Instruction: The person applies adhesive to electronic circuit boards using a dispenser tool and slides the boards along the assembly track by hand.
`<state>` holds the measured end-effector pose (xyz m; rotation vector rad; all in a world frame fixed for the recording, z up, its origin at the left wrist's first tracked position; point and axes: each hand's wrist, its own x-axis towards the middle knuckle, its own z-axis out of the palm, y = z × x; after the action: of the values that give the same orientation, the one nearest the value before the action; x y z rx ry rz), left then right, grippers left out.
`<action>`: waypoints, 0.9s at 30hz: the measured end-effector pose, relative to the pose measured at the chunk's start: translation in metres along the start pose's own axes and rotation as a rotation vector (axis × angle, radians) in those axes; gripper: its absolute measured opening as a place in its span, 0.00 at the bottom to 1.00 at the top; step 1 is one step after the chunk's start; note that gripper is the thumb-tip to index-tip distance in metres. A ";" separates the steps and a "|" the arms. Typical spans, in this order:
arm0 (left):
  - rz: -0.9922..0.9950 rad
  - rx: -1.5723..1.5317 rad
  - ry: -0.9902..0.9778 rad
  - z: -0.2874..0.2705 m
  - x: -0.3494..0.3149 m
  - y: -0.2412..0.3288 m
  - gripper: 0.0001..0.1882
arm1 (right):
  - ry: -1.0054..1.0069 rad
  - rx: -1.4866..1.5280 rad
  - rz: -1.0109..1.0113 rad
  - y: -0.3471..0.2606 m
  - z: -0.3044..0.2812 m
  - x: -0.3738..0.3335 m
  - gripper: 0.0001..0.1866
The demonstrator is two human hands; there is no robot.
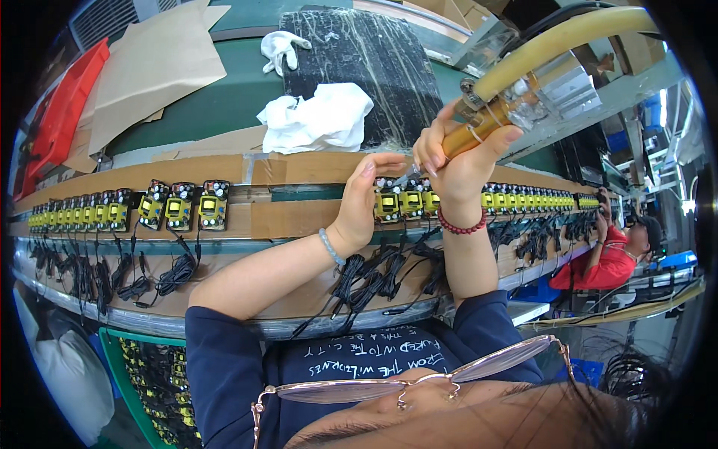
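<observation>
My right hand (458, 166) is wrapped round a glue dispensing gun (490, 116) with an amber body and a thick yellowish hose. Its thin nozzle points down-left at a row of small circuit boards (523, 200) with yellow transformers. Flat and stretched out, my left hand (360, 200) is upright at the left end of that row, beside the end board (387, 206); whether it touches the board I cannot tell. Black cables (370, 275) hang from the boards toward me. Left of my left hand, past a gap, more boards (179, 206) stand on the cardboard-covered line.
Beyond the row lie a white cloth (318, 118), a white glove (284, 51) and a black mat (366, 67). A red bin (71, 105) and cardboard sheets (161, 75) are far left. A green crate (123, 374) holds boards at lower left. A co-worker in red (598, 266) works at right.
</observation>
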<state>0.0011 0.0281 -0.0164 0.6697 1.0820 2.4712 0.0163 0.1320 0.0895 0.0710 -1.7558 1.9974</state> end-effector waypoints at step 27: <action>0.270 1.626 -0.269 0.003 -0.043 0.065 0.24 | -0.115 0.078 -0.001 -0.030 -0.007 -0.033 0.57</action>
<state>0.0293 -0.0334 0.0226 1.4847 2.8344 1.0269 0.0590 0.1304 0.1042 0.2163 -1.7457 2.0990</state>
